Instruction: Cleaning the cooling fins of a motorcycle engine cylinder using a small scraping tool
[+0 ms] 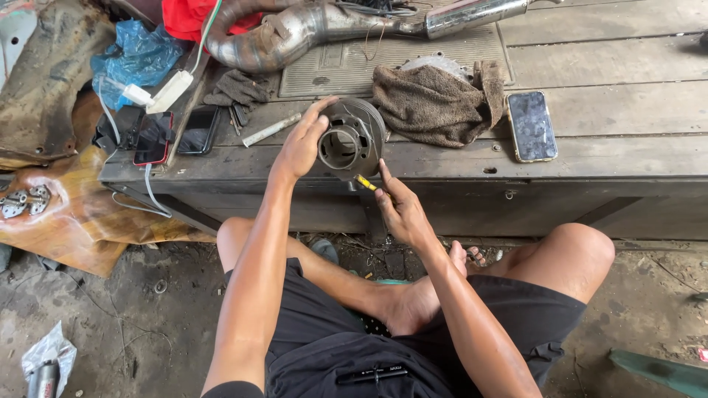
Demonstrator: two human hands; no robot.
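Finned engine cylinder (pixel 352 140) is being steadied on edge at the wooden bench's (pixel 605 158) front lip, bore facing the camera, by the left hand (pixel 301 144) clasped at its 9 o'clock. A small yellow-handled tool (pixel 365 182) is being pinched shut in the right hand (pixel 400 210) at 5 o'clock. Brown rag (pixel 435 103) is lying at 2 o'clock.

Brown rag (pixel 435 103), gold-cased phone (pixel 531 125), chrome exhaust pipe (pixel 295 33), blue plastic bag (pixel 133 59), black gloves (pixel 240 88)

Wooden bench (pixel 627 59): phones (pixel 531 125), rag (pixel 435 103), cylinder (pixel 352 140)
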